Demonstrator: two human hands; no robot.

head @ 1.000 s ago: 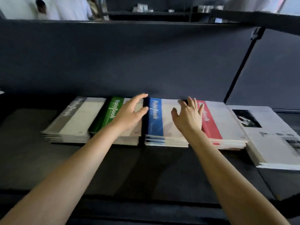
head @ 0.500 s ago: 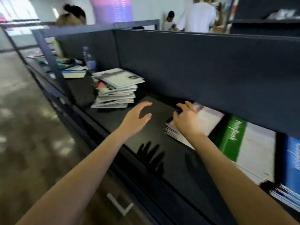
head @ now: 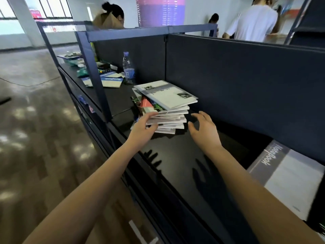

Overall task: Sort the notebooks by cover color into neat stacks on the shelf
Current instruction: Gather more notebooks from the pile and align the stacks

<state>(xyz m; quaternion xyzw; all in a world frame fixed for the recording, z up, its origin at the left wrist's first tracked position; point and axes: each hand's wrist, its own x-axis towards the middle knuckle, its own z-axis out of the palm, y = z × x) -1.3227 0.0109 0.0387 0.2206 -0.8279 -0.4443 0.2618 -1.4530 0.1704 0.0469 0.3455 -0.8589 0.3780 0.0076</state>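
- Because the mixed pile (head: 175, 118) holds covers of several colours fanned out at odd angles, it sits between the two hands, apparently as the supply that has yet to be sorted.
- The left hand (head: 143, 128) is at the pile's near left corner. Its fingers (head: 151, 116) are stretched almost straight along the cover edges halfway up, and the thumb (head: 152, 127) is spread below them against lower edges.
- A few edges lie between fingers and thumb, but the hand looks spread and touching rather than clamped. My guess is that it steadies the pile or feels for a place to split it.
- The right hand (head: 204, 128) hovers just beside the pile's right side, with a strip of dark shelf (head: 175, 155) showing in the gap. Its fingers are loosely curved and apart, and it holds nothing.
- That pose suggests it is about to close in from the opposite side, so the loose pile can be squared or lifted without sliding.
- A white and grey booklet (head: 167, 95) tops the pile, beyond both sets of fingertips, overhanging toward the right hand.
- Well behind the right wrist, far down the shelf, a tidy grey stack (head: 288, 180) marked NoteBook lies flat against the back panel (head: 237, 81). It looks like one finished colour.
- Beyond the pile, further from both hands, stands a water bottle (head: 128, 67).
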